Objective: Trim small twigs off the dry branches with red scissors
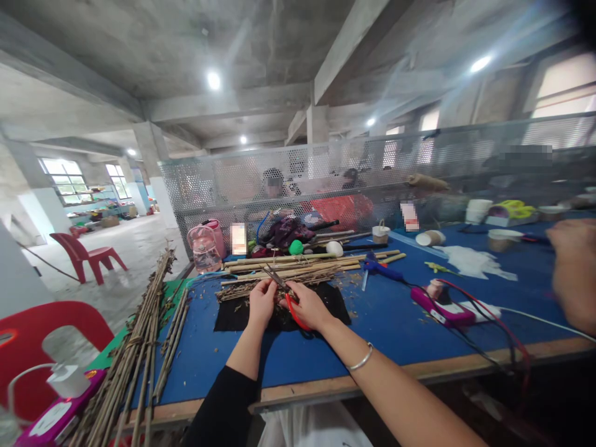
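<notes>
"Head view: grip?"

"Right hand (307, 305) clasped red-handled scissors (293, 310) above the black mat (227, 318); left hand (261, 302) pinched near the blades (274, 275), its catch too small to tell."

"Step?"

"Trimming dried twigs (237, 290), I judged; next snip likely called for a steady left pinch."

My scissors (292, 308) pair metal blades with smooth plastic handles; my bracelet (366, 361) is polished metal. I see rough, dry, woody twigs (238, 290), matt black cloth (229, 318) and a glossy plastic power strip (447, 313).
</notes>
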Motion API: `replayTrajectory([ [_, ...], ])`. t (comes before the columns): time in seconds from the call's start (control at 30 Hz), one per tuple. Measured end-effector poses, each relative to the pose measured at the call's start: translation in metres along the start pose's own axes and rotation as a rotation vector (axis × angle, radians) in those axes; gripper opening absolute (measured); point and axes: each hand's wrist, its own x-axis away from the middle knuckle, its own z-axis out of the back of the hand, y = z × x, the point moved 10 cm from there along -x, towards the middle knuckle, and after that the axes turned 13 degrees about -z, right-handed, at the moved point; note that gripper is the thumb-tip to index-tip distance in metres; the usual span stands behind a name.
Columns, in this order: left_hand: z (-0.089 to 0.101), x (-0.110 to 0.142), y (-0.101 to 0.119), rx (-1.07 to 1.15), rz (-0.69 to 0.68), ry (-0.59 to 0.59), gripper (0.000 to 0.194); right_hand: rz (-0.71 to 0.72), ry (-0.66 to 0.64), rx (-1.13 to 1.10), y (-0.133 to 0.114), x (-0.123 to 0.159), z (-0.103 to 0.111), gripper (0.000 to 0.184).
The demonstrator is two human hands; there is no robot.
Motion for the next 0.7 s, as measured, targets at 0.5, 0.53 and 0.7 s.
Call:
replayTrajectory([
  [0.5,-0.0049,0.0013,-0.0032,0.093,0.028,-0.020,0.031,0.015,0.013,0.052,-0.0030,0.0027,0.0018,0.050],
  [0.53,-0.0045,0.0013,-0.0028,0.087,0.027,-0.020,0.031,0.020,0.012,0.042,-0.0033,0.0026,0.0023,0.050],
  [0.7,-0.0007,0.0007,-0.0010,0.072,0.023,0.003,0.030,0.035,-0.011,-0.016,-0.0033,0.0006,0.0020,0.048],
])
